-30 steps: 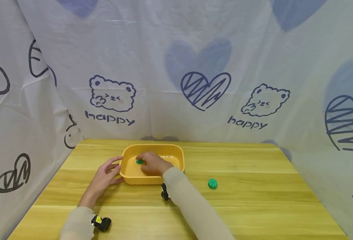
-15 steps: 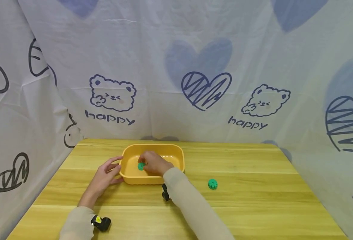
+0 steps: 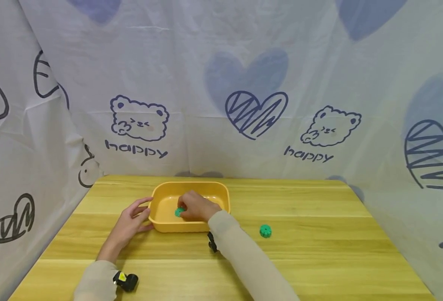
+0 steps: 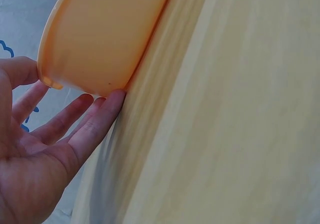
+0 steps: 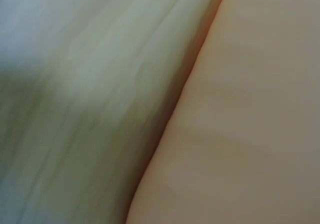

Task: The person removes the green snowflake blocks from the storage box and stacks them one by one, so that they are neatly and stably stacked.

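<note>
A yellow plastic tub (image 3: 189, 227) stands on the wooden table, slightly left of centre. My left hand (image 3: 130, 219) touches its left end with spread, relaxed fingers, and the left wrist view shows the fingertips (image 4: 117, 97) against the tub's outer wall. Reaching over the near rim, my right hand (image 3: 197, 206) pinches a green notched disc (image 3: 179, 212) inside the tub, close to the floor. Part of the disc is hidden behind the fingers. The right wrist view holds only the tub's wall (image 5: 245, 129) and blurred table, no hand.
Another green notched disc (image 3: 265, 230) lies on the table (image 3: 319, 251) to the right of the tub. A printed cloth (image 3: 206, 146) hangs behind the table and along both sides. Each forearm wears a small black camera (image 3: 126, 281).
My right hand has drawn the disc toward the near side of the tub and slightly right, its fingers closing in on it. My left hand has stayed at the tub's end.
</note>
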Demonstrator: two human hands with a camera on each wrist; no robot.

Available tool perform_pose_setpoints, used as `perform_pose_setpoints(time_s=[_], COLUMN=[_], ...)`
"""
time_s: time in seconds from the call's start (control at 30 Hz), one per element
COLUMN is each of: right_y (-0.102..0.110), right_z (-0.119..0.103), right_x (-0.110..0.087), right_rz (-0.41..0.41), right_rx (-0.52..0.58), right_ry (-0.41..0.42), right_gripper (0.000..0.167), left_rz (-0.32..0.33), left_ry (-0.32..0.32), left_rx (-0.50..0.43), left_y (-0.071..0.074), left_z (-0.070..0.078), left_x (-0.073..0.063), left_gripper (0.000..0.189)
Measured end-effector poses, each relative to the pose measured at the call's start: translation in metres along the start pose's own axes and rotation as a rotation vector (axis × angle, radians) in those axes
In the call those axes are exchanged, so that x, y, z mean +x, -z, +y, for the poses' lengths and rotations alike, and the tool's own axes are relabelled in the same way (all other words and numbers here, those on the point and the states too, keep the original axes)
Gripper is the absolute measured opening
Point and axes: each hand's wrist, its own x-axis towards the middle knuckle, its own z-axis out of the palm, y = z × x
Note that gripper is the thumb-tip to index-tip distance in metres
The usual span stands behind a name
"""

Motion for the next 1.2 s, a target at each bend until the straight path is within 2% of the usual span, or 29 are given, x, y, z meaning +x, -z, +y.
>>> perform_pose_setpoints(time_s=[0.13, 0.3, 0.4, 0.53, 0.87, 1.2], right_y=[0.001, 0.004, 0.006, 0.015, 0.05, 0.07], right_z=[0.004, 0.006, 0.008, 0.011, 0.018, 0.03], right_x=[-0.002, -0.004, -0.009, -0.02, -0.057, -0.108], right_rz=[-0.025, -0.032, -0.014, 0.018, 0.13, 0.197], right_rx=[-0.046, -0.093, -0.068, -0.032, -0.033, -0.098], right_ry=[0.011, 0.025, 0.018, -0.001, 0.021, -0.015], right_gripper=[0.031, 0.039, 0.034, 0.014, 0.023, 0.024], left_rz=[0.008, 0.007, 0.006, 0.006, 0.011, 0.006], left_ry=[0.002, 0.005, 0.009, 0.014, 0.023, 0.023], left_rx=[0.003, 0.012, 0.016, 0.012, 0.021, 0.019], left_y=[0.001, 0.001, 0.001, 0.0, -0.001, 0.0], left_z=[0.0, 0.001, 0.001, 0.001, 0.002, 0.002], left_x=[0.0, 0.0, 0.0, -0.001, 0.0, 0.0], left_gripper=[0.05, 0.05, 0.051, 0.05, 0.05, 0.05])
